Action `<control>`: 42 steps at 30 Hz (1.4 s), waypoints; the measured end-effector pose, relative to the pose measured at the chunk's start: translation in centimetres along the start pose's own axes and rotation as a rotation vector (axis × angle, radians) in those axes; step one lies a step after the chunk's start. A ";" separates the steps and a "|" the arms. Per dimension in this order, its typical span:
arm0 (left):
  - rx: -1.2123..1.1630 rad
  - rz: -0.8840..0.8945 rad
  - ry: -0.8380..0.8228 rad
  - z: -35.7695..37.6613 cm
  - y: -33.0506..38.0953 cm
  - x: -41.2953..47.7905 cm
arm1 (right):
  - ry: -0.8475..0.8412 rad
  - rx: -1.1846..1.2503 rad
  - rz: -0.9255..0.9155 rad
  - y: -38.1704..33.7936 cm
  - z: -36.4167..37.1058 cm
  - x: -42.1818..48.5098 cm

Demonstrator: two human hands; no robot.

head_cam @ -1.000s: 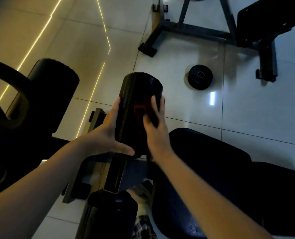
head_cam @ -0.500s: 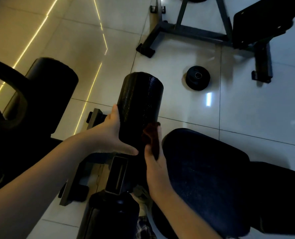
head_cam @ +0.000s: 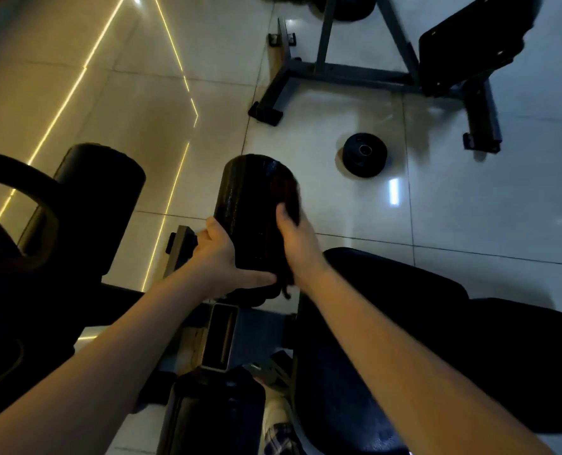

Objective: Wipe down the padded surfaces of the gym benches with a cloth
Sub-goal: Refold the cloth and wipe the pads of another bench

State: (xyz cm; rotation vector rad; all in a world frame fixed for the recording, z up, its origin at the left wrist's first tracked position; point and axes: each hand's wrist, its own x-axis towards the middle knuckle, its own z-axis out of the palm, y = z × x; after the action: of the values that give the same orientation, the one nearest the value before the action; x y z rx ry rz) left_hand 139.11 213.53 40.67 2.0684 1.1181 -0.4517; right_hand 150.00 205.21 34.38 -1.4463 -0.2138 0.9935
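Hands on black foam roller pad [head_cam: 250,205]: left hand [head_cam: 222,254] gripping it, right hand [head_cam: 297,239] pressing dark cloth [head_cam: 287,195] (no containers).

the foam roller pad [head_cam: 253,208] stands at the middle of the view, the left hand [head_cam: 222,257] against its left side and the right hand [head_cam: 297,244] against its right side, with a cloth [head_cam: 286,195] between that hand and the pad. a second roller pad [head_cam: 99,198] lies to the left. the bench seat pad [head_cam: 388,323] lies to the right and nearer. on the floor [head_cam: 470,208] beyond sits a weight plate [head_cam: 365,155], and behind it a bench frame [head_cam: 355,75].
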 end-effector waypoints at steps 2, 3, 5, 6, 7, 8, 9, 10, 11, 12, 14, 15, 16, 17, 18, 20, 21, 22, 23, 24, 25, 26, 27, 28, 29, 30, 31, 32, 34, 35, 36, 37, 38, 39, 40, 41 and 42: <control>0.044 -0.045 -0.013 -0.4 0.4 -0.2 | -0.042 0.036 0.041 1.8 0.2 -4.2; 0.094 -0.071 -0.031 -0.7 0.8 -0.4 | -0.074 0.058 0.090 2.0 0.2 -6.2; 0.281 -0.094 -0.109 -1.2 1.9 -1.7 | -0.140 0.076 0.231 1.0 -0.5 -9.4; 0.374 -0.069 -0.159 -1.4 2.7 -2.6 | -0.158 0.066 0.275 0.0 -1.1 -10.5; 0.424 -0.019 -0.210 -1.6 3.4 -3.8 | -0.158 0.066 0.300 -1.4 -1.7 -11.5; 0.426 0.046 -0.254 -2.0 4.5 -5.1 | -0.155 0.096 0.320 -2.9 -2.4 -12.3; 0.396 0.112 -0.298 -2.6 5.5 -6.3 | -0.157 0.138 0.327 -4.6 -3.0 -13.1; 0.329 0.194 -0.335 -3.4 6.5 -7.6 | -0.157 0.179 0.335 -6.3 -3.6 -14.0; 0.223 0.289 -0.350 -4.2 7.5 -8.8 | -0.163 0.212 0.339 -8.2 -4.0 -15.1; 0.112 0.389 -0.348 -5.1 8.5 -10.0 | -0.171 0.238 0.338 -10.0 -4.5 -16.2; -0.016 0.517 -0.298 -7.1 10.3 -12.5 | -0.208 0.253 0.315 -13.6 -5.3 -18.7; -0.040 0.552 -0.280 -8.1 11.3 -13.5 | -0.219 0.245 0.297 -15.2 -5.7 -20.0; -0.053 0.588 -0.277 -9.0 12.3 -14.5 | -0.220 0.238 0.278 -16.9 -6.2 -21.2; -0.063 0.625 -0.278 -9.7 13.4 -15.5 | -0.214 0.233 0.250 -18.4 -6.8 -22.4; -0.067 0.669 -0.269 -10.4 14.7 -16.6 | -0.210 0.231 0.218 -20.0 -7.4 -23.6; -0.052 0.767 -0.217 -11.3 17.6 -18.7 | -0.198 0.229 0.153 -22.9 -8.7 -25.9; -0.034 0.809 -0.191 -11.6 19.2 -19.8 | -0.191 0.235 0.126 -24.3 -9.4 -27.1; -0.011 0.842 -0.173 -11.9 20.8 -20.9 | -0.180 0.238 0.098 -25.7 -10.1 -28.4; -0.002 0.866 -0.168 -12.2 22.3 -21.8 | -0.171 0.234 0.070 -26.9 -10.8 -29.5; -0.005 0.895 -0.171 -12.5 23.9 -22.9 | -0.163 0.221 0.039 -28.1 -11.6 -30.6; -0.018 0.934 -0.184 -12.8 25.4 -23.8 | -0.155 0.199 0.007 -29.1 -12.4 -31.5; -0.031 0.979 -0.200 -12.9 27.1 -24.8 | -0.143 0.171 -0.025 -30.2 -13.4 -32.6; -0.034 1.019 -0.206 -12.9 28.7 -25.7 | -0.124 0.149 -0.053 -31.2 -14.5 -33.7; -0.022 1.056 -0.207 -12.7 30.4 -26.7 | -0.101 0.139 -0.077 -32.2 -15.5 -34.8; -0.008 1.082 -0.213 -12.5 32.0 -27.7 | -0.076 0.137 -0.104 -33.2 -16.7 -35.8; -0.008 1.112 -0.213 -12.3 33.7 -28.8 | -0.058 0.140 -0.135 -34.2 -17.7 -37.0; -0.001 1.142 -0.207 -12.0 35.4 -29.7 | -0.042 0.147 -0.165 -35.1 -18.9 -38.2; 0.009 1.179 -0.198 -11.7 37.1 -30.9 | -0.031 0.148 -0.192 -36.1 -20.0 -39.5; 0.010 1.256 -0.207 -10.8 40.5 -33.3 | 0.004 0.120 -0.247 -37.6 -22.3 -42.1; 0.011 1.288 -0.215 -10.2 42.3 -34.3 | 0.034 0.092 -0.272 -38.3 -23.7 -43.4; 0.011 1.326 -0.222 -9.3 44.0 -35.4 | 0.065 0.071 -0.297 -38.8 -25.1 -44.8; 0.021 1.364 -0.232 -8.2 45.7 -36.5 | 0.098 0.057 -0.321 -39.3 -26.8 -46.3; 0.027 1.404 -0.241 -7.0 47.5 -37.7 | 0.127 0.050 -0.342 -39.6 -28.4 -47.8; 0.039 1.436 -0.240 -5.6 49.2 -38.8 | 0.153 0.044 -0.361 -40.0 -30.1 -49.4; 0.054 1.466 -0.234 -4.1 50.9 -40.0 | 0.177 0.037 -0.377 -40.1 -31.9 -51.0; 0.068 1.492 -0.234 -2.4 52.7 -41.3 | 0.203 0.036 -0.390 -40.2 -33.8 -52.6; 0.075 1.515 -0.239 -0.7 54.4 -42.6 | 0.225 0.040 -0.400 -40.2 -35.8 -54.3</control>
State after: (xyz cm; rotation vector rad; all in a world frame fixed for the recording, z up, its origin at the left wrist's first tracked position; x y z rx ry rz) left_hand 160.25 170.43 90.32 2.1978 -0.7170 0.0554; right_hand 158.49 150.20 86.81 -1.3962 -0.3024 0.5043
